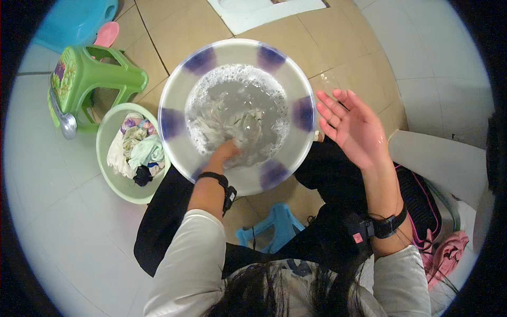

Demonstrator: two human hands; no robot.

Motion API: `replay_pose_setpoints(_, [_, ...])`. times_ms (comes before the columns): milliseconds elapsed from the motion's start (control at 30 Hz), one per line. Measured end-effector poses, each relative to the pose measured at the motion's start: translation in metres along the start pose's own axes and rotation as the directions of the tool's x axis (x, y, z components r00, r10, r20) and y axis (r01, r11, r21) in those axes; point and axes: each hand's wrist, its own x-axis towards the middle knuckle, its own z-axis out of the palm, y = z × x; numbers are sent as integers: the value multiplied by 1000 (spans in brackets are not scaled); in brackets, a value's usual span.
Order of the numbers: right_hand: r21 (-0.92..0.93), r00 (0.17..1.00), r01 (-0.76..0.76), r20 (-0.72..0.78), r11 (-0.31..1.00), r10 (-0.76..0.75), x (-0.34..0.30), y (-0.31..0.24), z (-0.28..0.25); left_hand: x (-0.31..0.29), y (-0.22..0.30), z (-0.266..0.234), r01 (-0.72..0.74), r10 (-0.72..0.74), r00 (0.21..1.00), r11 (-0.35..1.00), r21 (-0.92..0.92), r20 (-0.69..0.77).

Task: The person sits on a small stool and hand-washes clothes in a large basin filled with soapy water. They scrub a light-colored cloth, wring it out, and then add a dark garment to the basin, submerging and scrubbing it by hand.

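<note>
A wide white basin with purple patches on its rim holds grey, sudsy water. Pale wet cloth lies partly sunk in the water, left of the middle. My left hand reaches into the basin at the cloth, its fingers under the surface and hidden, so its grip does not show. To the right of the rim, my right hand is raised in the air, palm up, wet, with the fingers apart and nothing in them.
A pale green basin of clothes stands at left. Behind it are a green stool with a metal ladle-like spoon, a pink scoop and a blue tub. A blue stool is below; pink cloth hangs right.
</note>
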Motion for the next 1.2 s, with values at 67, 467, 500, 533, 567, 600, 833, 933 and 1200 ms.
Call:
replay_pose_setpoints(67, [-10, 1000, -3, 23, 1000, 3, 1, 0, -1, 14, -18, -13, 35, -32, 999, 983, -181, 22])
replay_pose_setpoints(467, [-127, 999, -18, -51, 992, 11, 9, 14, 2, 11, -13, 10, 113, 5, 957, 915, 388, -291])
replay_pose_setpoints(500, [-144, 998, -11, -58, 989, 3, 7, 14, 5, 7, 15, 2, 74, 18, 969, 931, 359, -248])
replay_pose_setpoints(533, [-158, 998, -6, -60, 987, -4, 7, 16, 8, 2, 43, -6, 42, 28, 978, 945, 325, -208])
replay_pose_setpoints(567, [-180, 998, -3, -57, 984, -7, 6, 17, 12, 1, 60, -10, 37, -7, 953, 995, 92, -304])
replay_pose_setpoints(600, [-198, 998, 4, -58, 980, -16, 7, 17, 15, -5, 82, -18, 2, -55, 923, 990, -140, -381])
replay_pose_setpoints(833, [-304, 996, 64, -42, 951, -81, 19, 17, 19, -107, 196, -96, -387, 187, 921, 515, -765, -340])
replay_pose_setpoints(933, [-383, 984, 103, -93, 918, -150, 26, 19, 23, -155, 232, -110, -476, 314, 875, 414, -776, -369])
replay_pose_setpoints(1200, [-142, 981, -185, 31, 972, 192, 49, 36, 23, -240, 316, -122, -636, 641, 648, 158, -756, -411])
